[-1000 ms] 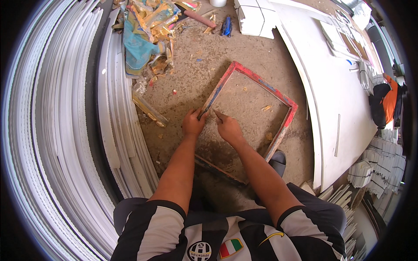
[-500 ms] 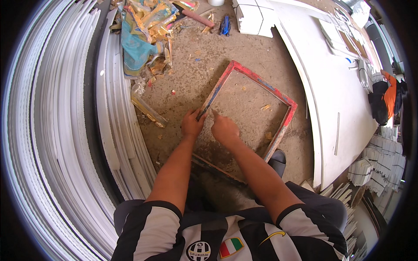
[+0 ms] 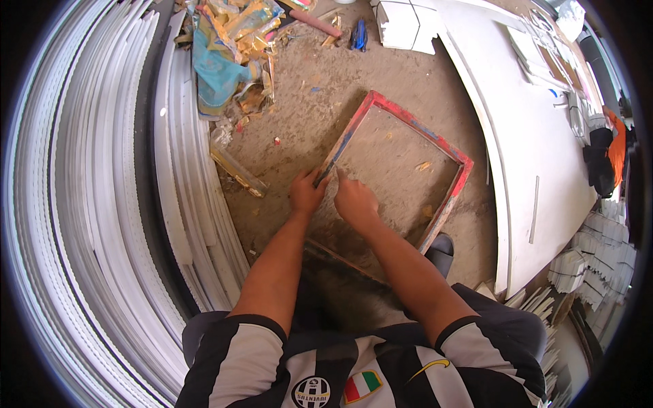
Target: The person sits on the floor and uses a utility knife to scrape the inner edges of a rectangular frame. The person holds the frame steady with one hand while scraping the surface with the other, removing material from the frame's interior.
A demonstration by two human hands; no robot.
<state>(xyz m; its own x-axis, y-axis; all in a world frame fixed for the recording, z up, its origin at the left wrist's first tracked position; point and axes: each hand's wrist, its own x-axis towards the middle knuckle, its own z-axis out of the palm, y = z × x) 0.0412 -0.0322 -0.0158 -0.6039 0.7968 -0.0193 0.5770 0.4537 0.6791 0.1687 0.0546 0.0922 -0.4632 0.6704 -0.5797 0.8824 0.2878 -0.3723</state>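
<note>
A rectangular frame [image 3: 413, 127], worn and smeared with red, blue and dark paint, is held tilted in front of me. My left hand [image 3: 308, 192] is closed around its left side bar, near a dark patch on the bar. My right hand [image 3: 356, 202] is inside the frame's opening, close to that same bar. Its index finger points up toward the bar while the other fingers are curled in. Whatever those curled fingers may hold is hidden. The frame's near bar passes below my forearms, above my lap.
Long white strips or panels [image 3: 102, 177] are stacked along the left. Torn tape and a teal cloth [image 3: 216, 75] lie at the far left, with a blue tool [image 3: 358, 34] beyond the frame. A large white sheet [image 3: 524, 156] covers the right. My dark shoe [image 3: 441, 250] is beside the frame.
The whole view has shifted slightly, so everything sits a little further right. My left hand keeps its hold on the frame, and my right hand stays beside the same bar.
</note>
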